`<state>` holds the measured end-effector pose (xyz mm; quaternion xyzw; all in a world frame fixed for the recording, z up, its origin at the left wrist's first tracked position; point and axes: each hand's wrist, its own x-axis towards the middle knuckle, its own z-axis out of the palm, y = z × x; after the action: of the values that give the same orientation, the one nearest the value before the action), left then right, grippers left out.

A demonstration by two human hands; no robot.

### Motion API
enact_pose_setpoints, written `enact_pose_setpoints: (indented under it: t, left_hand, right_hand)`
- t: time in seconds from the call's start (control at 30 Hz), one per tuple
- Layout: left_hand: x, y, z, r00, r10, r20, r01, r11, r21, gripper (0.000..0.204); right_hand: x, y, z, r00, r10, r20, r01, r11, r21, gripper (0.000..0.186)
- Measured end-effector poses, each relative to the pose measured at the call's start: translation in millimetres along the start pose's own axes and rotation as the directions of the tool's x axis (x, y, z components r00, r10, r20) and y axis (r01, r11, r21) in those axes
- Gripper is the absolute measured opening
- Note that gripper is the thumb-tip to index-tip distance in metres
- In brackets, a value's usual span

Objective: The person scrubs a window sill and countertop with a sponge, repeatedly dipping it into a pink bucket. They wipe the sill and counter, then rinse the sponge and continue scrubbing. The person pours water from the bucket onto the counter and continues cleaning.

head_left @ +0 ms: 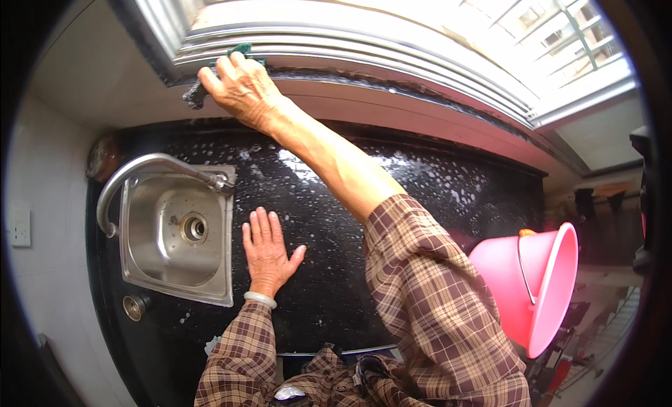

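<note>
My right hand (241,92) reaches across to the left end of the window ledge, its fingers closed on a dark grey and green cloth (198,94). Part of that cloth is hidden under the fingers; a green edge sticks out beyond them against the window track (308,46). My left hand (269,260) lies flat on the wet black countertop (322,288), fingers stretched out and thumb apart, just right of the steel sink (227,281). A pale bangle (260,299) circles the left wrist.
A curved faucet (136,162) arches over the sink. Near the sink's front left corner sits a small round metal strainer (134,307). White suds (448,186) spot the counter. At the right a pink bucket (504,281) lies tilted. A brown jar (103,160) stands in the back left corner.
</note>
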<state>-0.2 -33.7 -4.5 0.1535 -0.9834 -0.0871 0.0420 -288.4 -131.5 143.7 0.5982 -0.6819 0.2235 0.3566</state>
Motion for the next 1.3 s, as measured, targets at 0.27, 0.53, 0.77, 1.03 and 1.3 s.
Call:
enact_pose_setpoints:
  t: [0.27,0.53,0.77,1.03,1.3]
  left_hand:
    - [1.3,3.3,-0.6,1.0,0.02,0.003,-0.021,0.994,0.107,0.105]
    - [-0.9,5.4,0.6,1.0,0.015,0.016,-0.017,0.987,0.157,0.102]
    - [3.0,5.4,-3.0,0.999,0.017,0.034,-0.021,0.991,0.133,0.102]
    - [3.3,5.3,-4.9,0.999,0.025,0.038,-0.029,0.993,0.11,0.102]
    - [4.1,5.1,-2.9,0.999,0.042,0.02,-0.045,0.989,0.142,0.102]
  right_hand:
    - [-128.2,102.3,-138.3,0.981,0.187,0.051,-0.172,0.961,-0.218,0.043]
    - [-261.0,212.5,-284.6,0.902,0.43,0.035,-0.339,0.757,-0.558,0.043]
    - [-278.8,215.5,-278.3,0.871,0.467,-0.149,-0.466,0.692,-0.552,0.044]
    - [-167.2,115.2,-153.5,0.913,0.391,-0.112,-0.407,0.88,-0.245,0.036]
    - [-76.3,57.5,-98.6,0.984,0.178,0.028,-0.176,0.983,-0.053,0.009]
